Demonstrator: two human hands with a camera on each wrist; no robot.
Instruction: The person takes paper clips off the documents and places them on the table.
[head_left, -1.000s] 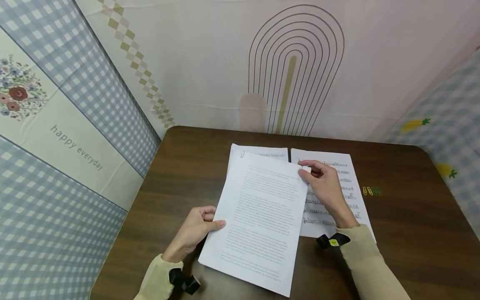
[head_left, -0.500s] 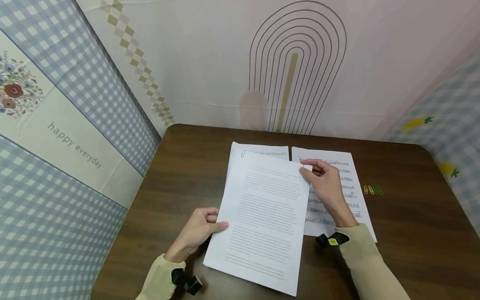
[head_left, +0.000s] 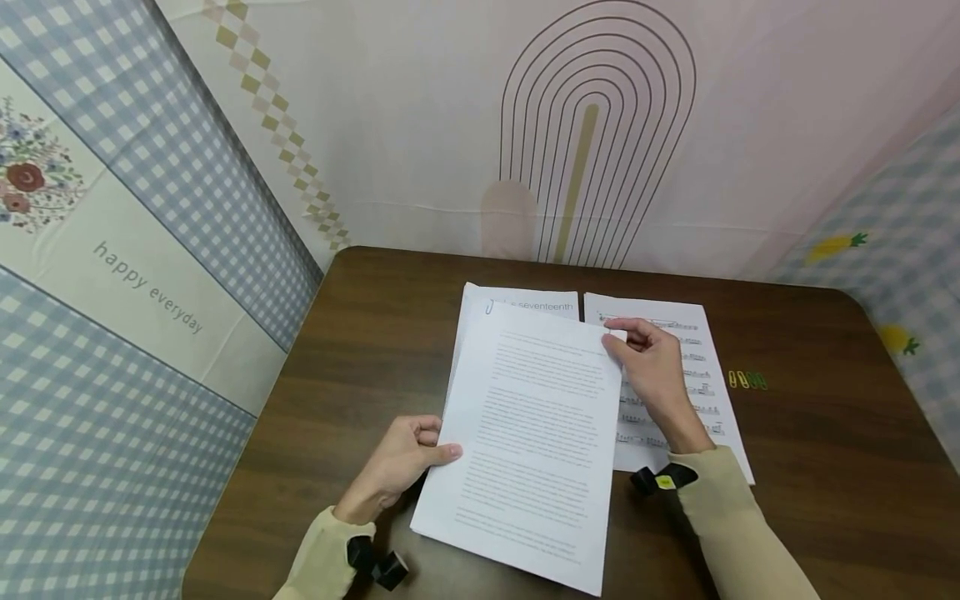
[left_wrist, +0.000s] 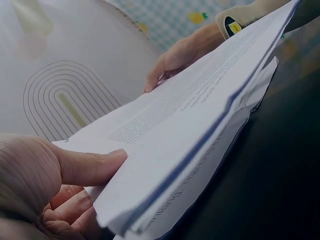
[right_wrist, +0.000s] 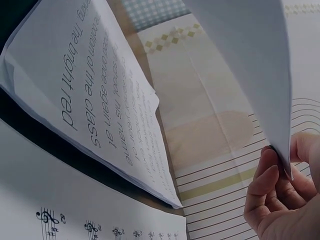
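A stack of printed sheets [head_left: 525, 450], tilted and lifted off the table, is held between both hands in the head view. My left hand [head_left: 401, 458] grips its left edge, thumb on top and fingers beneath, as the left wrist view confirms. At the top right corner my right hand [head_left: 651, 367] pinches the sheets; in the right wrist view, a small dark bit shows between the fingertips there, its kind unclear. A paper clip [head_left: 489, 307] sits on the stack's top left corner. Behind and below lies another stack of large-print sheets [right_wrist: 100, 95], mostly covered in the head view.
Sheet music [head_left: 705, 400] lies on the brown table [head_left: 360, 333], partly under the right hand. To its right are several yellow and green paper clips [head_left: 743, 380] in a row. A patterned cloth wall [head_left: 412, 125] rises behind the table's far edge.
The held stack and my left hand have shifted slightly right, with the stack turning a little more upright. My right hand keeps its pinch on the corner almost in place.
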